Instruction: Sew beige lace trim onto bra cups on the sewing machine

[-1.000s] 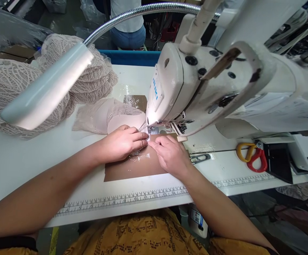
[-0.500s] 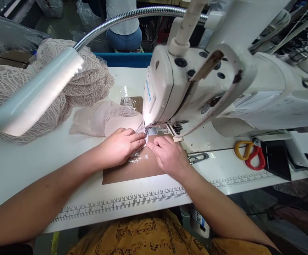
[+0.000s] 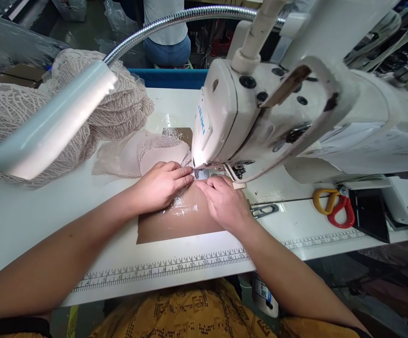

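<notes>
A pale beige bra (image 3: 163,156) with moulded cups and lace edging lies on the table, its right end running under the presser foot of a white sewing machine (image 3: 218,112). My left hand (image 3: 161,185) is closed on the bra's near edge, fingertips pressed down just left of the needle area. Close by on the right, my right hand (image 3: 227,202) is curled in a pinch, its thumb and index tip at the front of the shiny needle plate. Whatever lies between those fingers is hidden. Brown shiny sheeting (image 3: 175,220) covers the surface beneath both hands.
Beige lace fabric (image 3: 119,101) is heaped at the left behind a lamp head (image 3: 52,119) on a flexible metal neck. Scissors with yellow and red handles (image 3: 335,206) lie at the right. A printed ruler (image 3: 168,267) follows the front edge. A person (image 3: 166,33) sits beyond the table.
The bra has fed slightly away from me under the needle, and less of it shows between my hands. Both hands stay close to the needle. The whole view has shifted slightly.
</notes>
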`<action>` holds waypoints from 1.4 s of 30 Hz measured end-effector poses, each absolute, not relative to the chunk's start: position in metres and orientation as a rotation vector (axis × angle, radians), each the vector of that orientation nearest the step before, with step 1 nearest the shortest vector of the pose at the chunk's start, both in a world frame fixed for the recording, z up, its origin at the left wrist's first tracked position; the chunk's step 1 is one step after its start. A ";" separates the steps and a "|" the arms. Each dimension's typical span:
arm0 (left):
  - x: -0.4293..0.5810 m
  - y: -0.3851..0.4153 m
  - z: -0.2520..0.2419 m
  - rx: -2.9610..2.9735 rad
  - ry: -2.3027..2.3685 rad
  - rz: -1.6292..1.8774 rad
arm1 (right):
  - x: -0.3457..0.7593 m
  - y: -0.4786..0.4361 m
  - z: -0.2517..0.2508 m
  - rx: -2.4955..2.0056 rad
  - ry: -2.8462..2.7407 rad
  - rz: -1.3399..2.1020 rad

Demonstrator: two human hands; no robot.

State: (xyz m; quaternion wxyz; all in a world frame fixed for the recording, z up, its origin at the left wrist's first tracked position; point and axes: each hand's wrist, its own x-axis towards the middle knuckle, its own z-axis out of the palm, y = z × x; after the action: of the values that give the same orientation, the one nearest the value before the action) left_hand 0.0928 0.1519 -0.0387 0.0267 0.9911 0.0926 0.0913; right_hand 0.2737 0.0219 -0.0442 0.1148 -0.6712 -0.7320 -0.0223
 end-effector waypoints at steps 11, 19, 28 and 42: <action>0.091 0.150 -0.033 3.105 0.406 0.264 | 0.277 0.020 -0.045 -1.901 -2.075 0.024; 0.075 0.129 0.013 2.891 0.521 -0.172 | 0.280 0.018 -0.044 -1.808 -2.031 0.075; 0.068 0.102 0.012 2.836 0.280 -0.133 | 0.279 0.018 -0.042 -1.819 -2.157 0.066; 0.072 0.153 -0.024 1.869 0.546 0.213 | 0.273 0.007 -0.030 -1.721 -2.079 -0.027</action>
State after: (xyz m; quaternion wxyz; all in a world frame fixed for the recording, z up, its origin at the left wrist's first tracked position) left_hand 0.0722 0.1526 -0.0239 0.5576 0.7921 0.2314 0.0904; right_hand 0.2727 0.0066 -0.0299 0.2197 -0.6221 -0.7514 -0.0098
